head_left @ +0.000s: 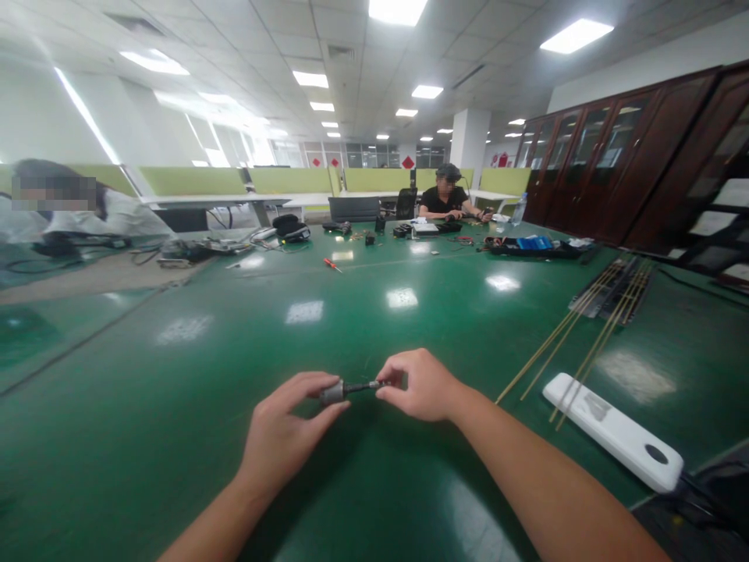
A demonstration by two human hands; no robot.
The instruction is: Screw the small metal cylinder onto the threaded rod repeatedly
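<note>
The left hand [281,429] grips a grey cylinder [333,393]; the right hand [426,384] pinches its dark cable [360,387]. Across the green counter [251,351], a black tray [527,254] holds blue items [535,243].

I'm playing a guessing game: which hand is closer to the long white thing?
Right. The right hand is left of the white thing; the left hand is farther left.

On your right, near you, a white elongated device [620,437] lies on the green table [222,351], with thin sticks [594,293] reaching over it. Beyond them, dark wooden cabinets [591,156] line the right side. Far ahead of you lies an orange screwdriver [331,264]; farther right, a person in black [438,201] sits near a clear bottle [520,209]. Another person [126,212] sits at your far left.
</note>
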